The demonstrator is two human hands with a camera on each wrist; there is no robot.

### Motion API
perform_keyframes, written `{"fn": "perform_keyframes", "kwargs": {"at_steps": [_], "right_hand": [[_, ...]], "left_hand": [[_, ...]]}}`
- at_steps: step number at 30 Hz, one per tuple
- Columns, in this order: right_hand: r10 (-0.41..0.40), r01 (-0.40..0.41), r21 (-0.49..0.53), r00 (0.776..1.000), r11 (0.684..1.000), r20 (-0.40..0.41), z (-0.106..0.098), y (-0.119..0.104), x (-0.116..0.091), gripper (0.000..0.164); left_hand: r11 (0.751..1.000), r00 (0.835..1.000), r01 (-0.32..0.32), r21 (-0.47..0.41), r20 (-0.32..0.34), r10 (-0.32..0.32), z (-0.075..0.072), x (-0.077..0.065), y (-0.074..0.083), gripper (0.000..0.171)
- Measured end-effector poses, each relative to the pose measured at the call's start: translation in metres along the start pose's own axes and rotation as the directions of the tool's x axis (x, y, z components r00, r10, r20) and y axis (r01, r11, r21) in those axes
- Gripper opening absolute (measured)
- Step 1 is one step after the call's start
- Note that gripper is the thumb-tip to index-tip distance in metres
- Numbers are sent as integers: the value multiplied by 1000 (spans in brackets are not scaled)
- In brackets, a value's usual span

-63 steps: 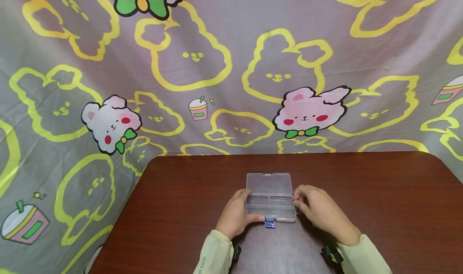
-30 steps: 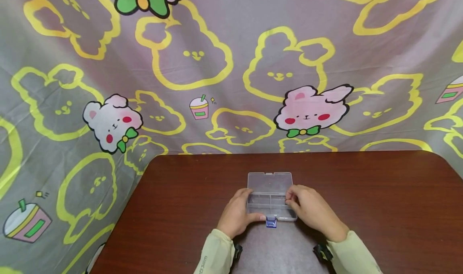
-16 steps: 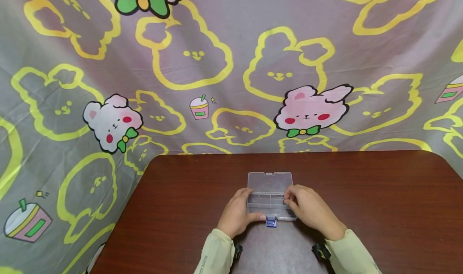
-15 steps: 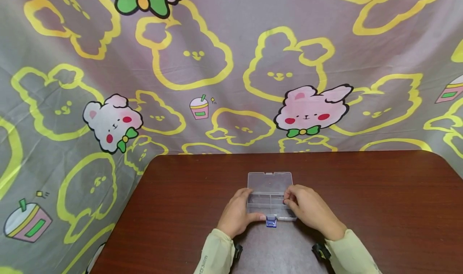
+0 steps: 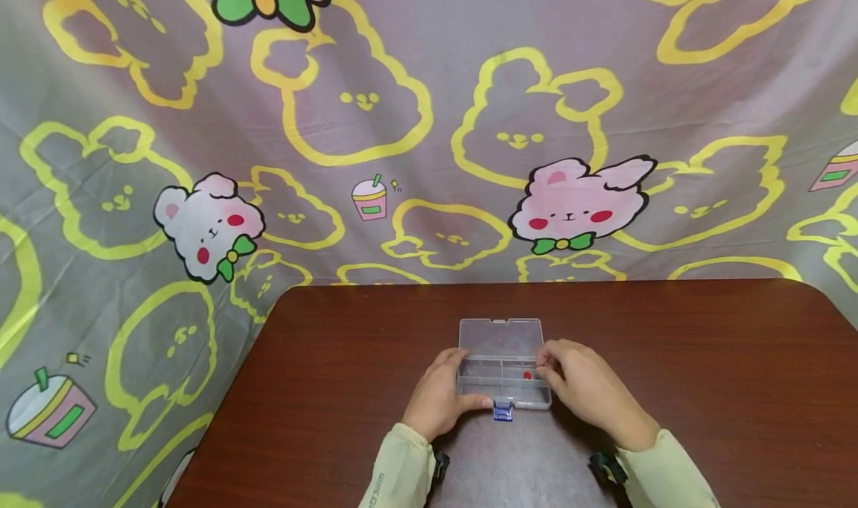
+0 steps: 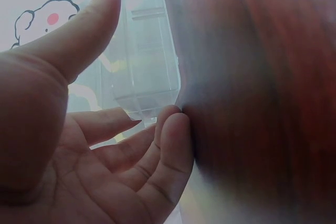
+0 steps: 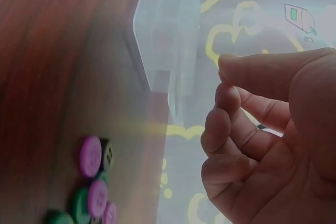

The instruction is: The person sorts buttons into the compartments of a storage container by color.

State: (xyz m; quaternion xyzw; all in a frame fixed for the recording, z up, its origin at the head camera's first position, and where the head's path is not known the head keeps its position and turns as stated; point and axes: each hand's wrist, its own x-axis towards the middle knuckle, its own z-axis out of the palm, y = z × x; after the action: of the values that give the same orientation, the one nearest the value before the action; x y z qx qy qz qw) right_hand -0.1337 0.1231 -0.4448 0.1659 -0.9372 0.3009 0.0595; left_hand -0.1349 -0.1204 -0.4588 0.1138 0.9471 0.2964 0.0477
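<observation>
A clear plastic compartment box (image 5: pixel 479 370) lies open on the table, its lid (image 5: pixel 500 339) tilted back and a blue latch (image 5: pixel 503 411) at its front. My left hand (image 5: pixel 439 392) holds the box's left end, thumb along the front edge and fingers at the side, as the left wrist view also shows. A small red button (image 5: pixel 527 375) rests in the back right compartment. Over the box's right edge is my right hand (image 5: pixel 583 381), fingers curled, thumb tip against the index finger. In the right wrist view nothing shows between those fingertips.
Several loose buttons, pink (image 7: pixel 90 156), green (image 7: pixel 81 205) and black (image 7: pixel 106 154), lie in a cluster on the table right of the box, hidden under the right hand in the head view. A patterned cloth (image 5: pixel 429 121) hangs behind the brown table (image 5: pixel 362 329).
My right hand moved left over the back right compartment, let go of the red button there, and drew back slightly right. The left hand stayed on the box.
</observation>
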Motion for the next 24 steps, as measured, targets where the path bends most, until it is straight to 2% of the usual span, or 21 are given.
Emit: {"fn": "perform_keyframes", "kwargs": {"at_steps": [11,24], "right_hand": [[52,-52,-16,998,999,20,-13,12,-9,13],[43,-42,-45,999,998,17,-26,27,-20,13]], "left_hand": [[1000,1000,3,3,4,-3,0,0,0,87],[1000,1000,3,9,7,-3,-1,1,0,87]]}}
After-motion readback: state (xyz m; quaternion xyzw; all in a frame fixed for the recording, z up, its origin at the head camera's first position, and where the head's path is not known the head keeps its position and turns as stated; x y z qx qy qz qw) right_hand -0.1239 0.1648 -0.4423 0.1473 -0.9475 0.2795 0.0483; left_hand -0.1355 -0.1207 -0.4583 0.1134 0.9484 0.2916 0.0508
